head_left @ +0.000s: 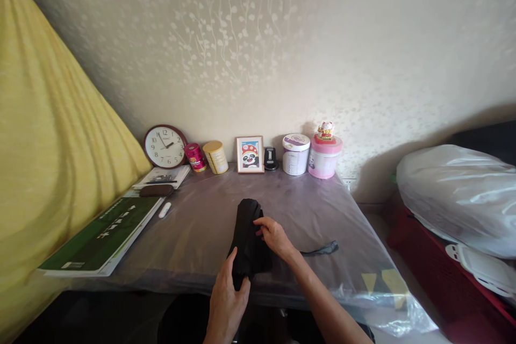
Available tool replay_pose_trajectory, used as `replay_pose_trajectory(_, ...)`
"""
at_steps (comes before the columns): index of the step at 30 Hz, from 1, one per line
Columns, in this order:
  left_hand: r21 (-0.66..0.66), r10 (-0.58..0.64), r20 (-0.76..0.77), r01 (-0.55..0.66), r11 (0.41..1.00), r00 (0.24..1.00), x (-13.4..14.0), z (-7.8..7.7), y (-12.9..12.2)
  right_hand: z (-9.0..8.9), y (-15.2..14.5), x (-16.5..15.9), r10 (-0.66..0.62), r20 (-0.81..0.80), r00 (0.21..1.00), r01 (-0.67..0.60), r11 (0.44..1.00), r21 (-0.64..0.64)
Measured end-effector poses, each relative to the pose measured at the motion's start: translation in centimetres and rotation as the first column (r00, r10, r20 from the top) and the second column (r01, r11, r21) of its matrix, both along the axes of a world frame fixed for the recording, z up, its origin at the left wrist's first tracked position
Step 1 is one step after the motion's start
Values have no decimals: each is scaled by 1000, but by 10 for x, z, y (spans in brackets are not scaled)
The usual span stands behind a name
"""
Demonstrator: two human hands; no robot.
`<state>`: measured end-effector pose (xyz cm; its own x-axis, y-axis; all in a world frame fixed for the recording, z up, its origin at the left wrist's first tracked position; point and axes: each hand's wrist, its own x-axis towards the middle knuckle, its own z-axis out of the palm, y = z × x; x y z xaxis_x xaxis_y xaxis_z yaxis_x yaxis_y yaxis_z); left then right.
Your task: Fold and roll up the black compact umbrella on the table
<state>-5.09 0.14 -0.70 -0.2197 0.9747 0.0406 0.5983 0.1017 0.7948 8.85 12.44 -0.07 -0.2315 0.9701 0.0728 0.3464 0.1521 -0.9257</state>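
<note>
A black folded umbrella (246, 236), its dark cloth gathered into a long bundle, lies over the near part of the table and points away from me. My left hand (229, 293) grips the near end, thumb and fingers on either side of it. On the right side of the bundle, my right hand (274, 234) pinches the cloth between thumb and forefinger. Part of the near end is hidden by my left hand. To the right of my right forearm lies a narrow dark grey cloth strip (324, 249), partly behind the arm.
Along the wall stand a round clock (165, 146), a pink can (195, 157), a yellow can (216, 157), a panda picture frame (250, 155) and two tubs (296, 156). A green book (100, 234) lies left. A plastic-covered bag (455, 193) is beyond the table's right edge.
</note>
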Motion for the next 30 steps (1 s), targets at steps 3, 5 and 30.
replay_pose_trajectory(3,34,-2,-23,3,999,1000,1,-1,0,-2,-1,-3,-47,17,999,46,996,80)
replay_pose_trajectory(5,43,-7,-42,9,999,999,2,-2,-1,-5,0,-6,-115,-6,993,114,982,149)
replay_pose_trajectory(30,-358,-179,-496,-13,934,849,49,6,11,-25,23,-55,-486,22,874,486,874,19)
